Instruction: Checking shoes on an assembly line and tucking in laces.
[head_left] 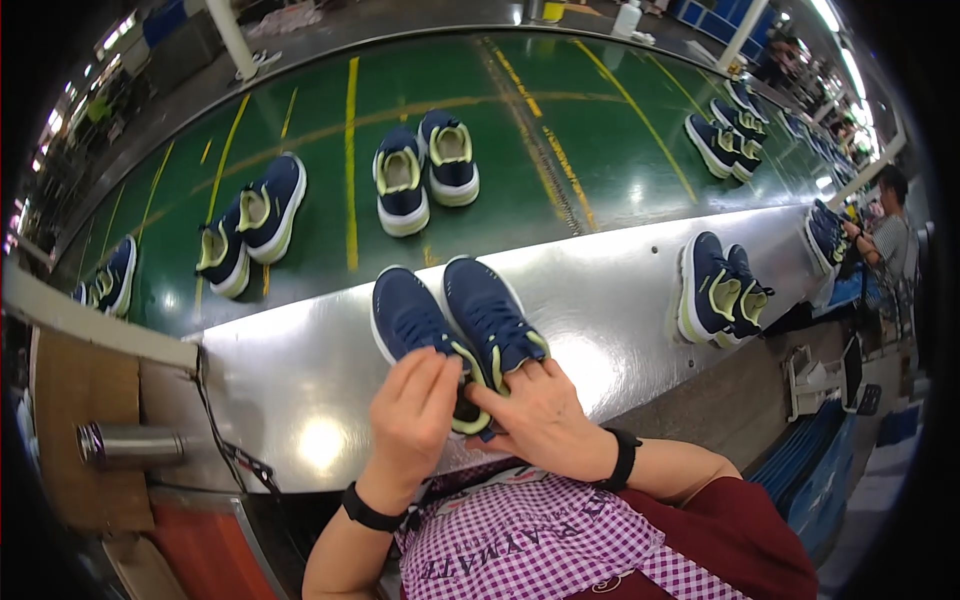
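A: What are the hands doing?

B: Both are working at the heel end of a pair of navy shoes (455,325) lying side by side on the steel bench (620,290). The left hand (412,415) is curling over the collar of the left shoe, fingers bent and pressed together against it. The right hand (540,415) is resting on the heel of the right shoe, fingers tucked toward its yellow-green opening. I cannot tell how firmly either one is gripping. Each wrist is wearing a dark band.

A: Which way are the shoes pointing?

B: Their toes are pointing away from the person, their heels sitting at the near edge of the bench, just above a checked apron (520,550).

A: What is lying around them?

B: Another navy pair (720,292) is resting on its side further right on the same bench. Behind it, the green conveyor belt (560,130) is carrying 2 pairs near the middle (425,170) and (250,220), with more at the far left and far right.

A: Any containers?

B: 1 metal flask (130,445) is lying on its side on a cardboard surface (75,420) at the left; whether anything is inside it is not showing. Another person (890,235) is sitting at the far right.
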